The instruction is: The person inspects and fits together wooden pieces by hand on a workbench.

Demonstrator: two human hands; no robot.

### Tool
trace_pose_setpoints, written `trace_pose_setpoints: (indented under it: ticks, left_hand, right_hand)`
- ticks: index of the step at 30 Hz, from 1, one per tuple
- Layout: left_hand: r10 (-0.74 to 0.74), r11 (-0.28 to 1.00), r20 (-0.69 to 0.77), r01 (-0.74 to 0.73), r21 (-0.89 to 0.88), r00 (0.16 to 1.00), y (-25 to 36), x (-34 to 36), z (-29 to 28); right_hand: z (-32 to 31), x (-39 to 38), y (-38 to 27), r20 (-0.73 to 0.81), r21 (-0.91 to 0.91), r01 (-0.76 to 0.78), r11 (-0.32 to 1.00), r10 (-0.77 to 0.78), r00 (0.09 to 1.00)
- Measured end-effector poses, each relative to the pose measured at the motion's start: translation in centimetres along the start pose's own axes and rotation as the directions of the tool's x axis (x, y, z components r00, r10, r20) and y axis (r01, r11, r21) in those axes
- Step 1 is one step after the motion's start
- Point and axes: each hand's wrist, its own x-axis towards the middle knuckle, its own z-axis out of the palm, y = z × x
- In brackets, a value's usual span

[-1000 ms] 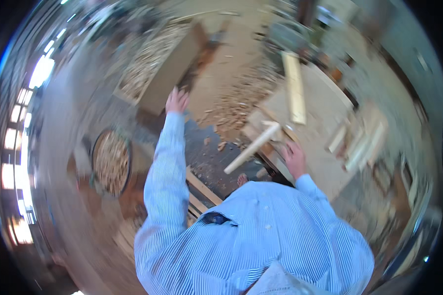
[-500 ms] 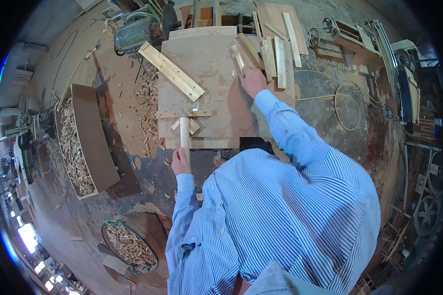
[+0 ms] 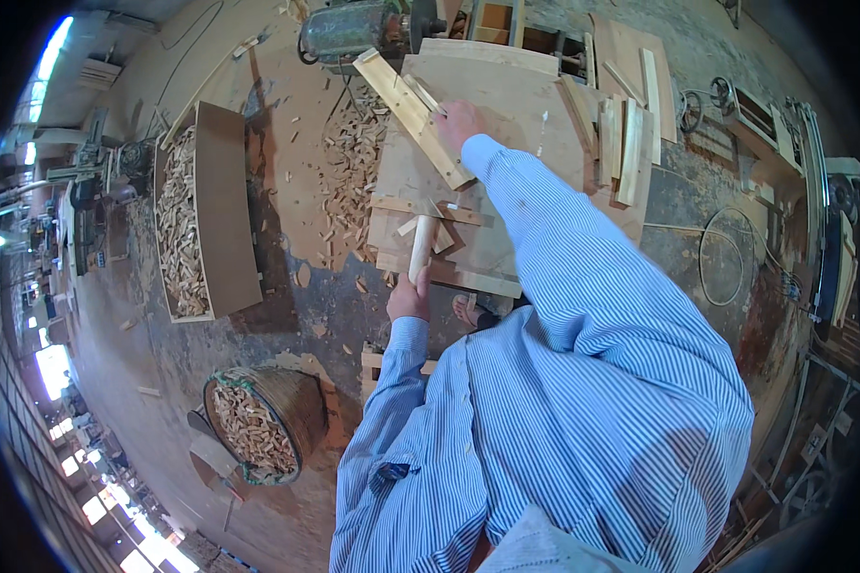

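My left hand is closed around the lower end of a pale, rounded wooden stick at the workbench's near left edge. The stick's far end lies by a narrow wooden strip and short crossed wood pieces. My right hand reaches over the bench with its fingers closed on a short wooden strip. That strip is over or against a longer board with dark holes, which lies slantwise; I cannot tell whether they touch.
Several wood strips lie on the bench's right side. A motor with a disc stands beyond. Wood scraps litter the floor to the left, near a long box of offcuts and a full basket.
My right hand has moved left with the short strip, from the strips at the right to the slanting board. My left hand keeps hold of the rounded stick. The view has shifted.
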Motion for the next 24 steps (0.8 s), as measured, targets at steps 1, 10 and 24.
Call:
trace_pose_setpoints:
  ticks: [1,10,24]
  left_hand:
    - [-0.013,0.999,0.040,0.012,0.030,0.999,0.1,0.0,-0.1]
    - [-0.033,0.999,0.065,0.033,0.004,0.997,1.8,0.3,-1.1]
    - [0.012,1.000,0.003,-0.012,0.006,1.000,7.7,5.6,-1.7]
  right_hand:
    - [0.5,0.7,-0.5,-0.030,0.022,0.052,0.998,-0.052,0.998]
    - [1.0,3.9,-1.3,-0.034,0.099,0.011,0.995,-0.008,0.999]
    - [-1.2,11.3,0.7,-0.052,0.027,-0.005,1.000,0.006,0.999]
